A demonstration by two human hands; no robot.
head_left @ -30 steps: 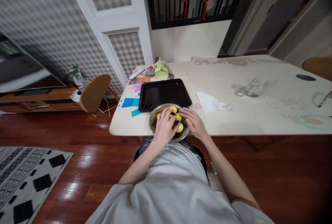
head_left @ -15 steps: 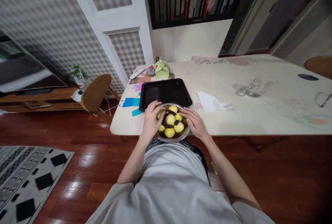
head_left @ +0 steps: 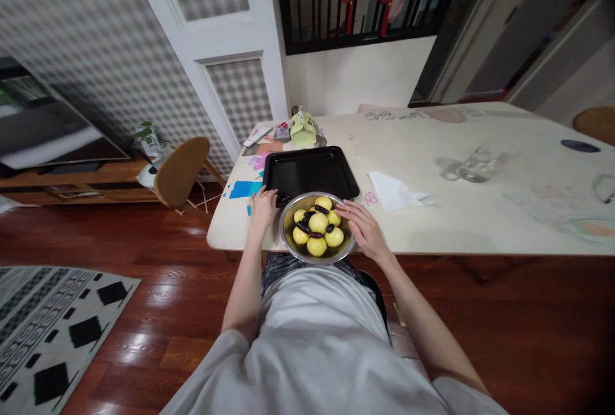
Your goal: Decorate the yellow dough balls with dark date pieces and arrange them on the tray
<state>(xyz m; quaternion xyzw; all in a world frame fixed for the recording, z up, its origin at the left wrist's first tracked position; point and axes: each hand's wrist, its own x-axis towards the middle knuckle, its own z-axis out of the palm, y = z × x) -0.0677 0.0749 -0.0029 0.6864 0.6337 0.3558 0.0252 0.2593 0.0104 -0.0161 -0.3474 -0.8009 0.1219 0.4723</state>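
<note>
A metal bowl (head_left: 288, 245) sits at the table's near edge, holding several yellow round fruits (head_left: 318, 223) and small dark oblong pieces (head_left: 303, 228). Behind it lies a black baking tray (head_left: 310, 171). My left hand (head_left: 262, 205) rests at the tray's front left corner, fingers curled with something small and dark at the fingertips that I cannot name. My right hand (head_left: 364, 228) lies on the bowl's right rim, fingers stretched flat, holding nothing.
A crumpled white tissue (head_left: 391, 189) lies right of the tray, a glass (head_left: 473, 166) farther right. A green box (head_left: 303, 129), a remote and coloured papers (head_left: 243, 189) sit at the far left end of the table. A wooden chair (head_left: 179, 170) stands to the left.
My left hand has come out of the bowl and moved left and forward to the tray's front corner. The fruits are now uncovered. My right hand has stayed on the rim.
</note>
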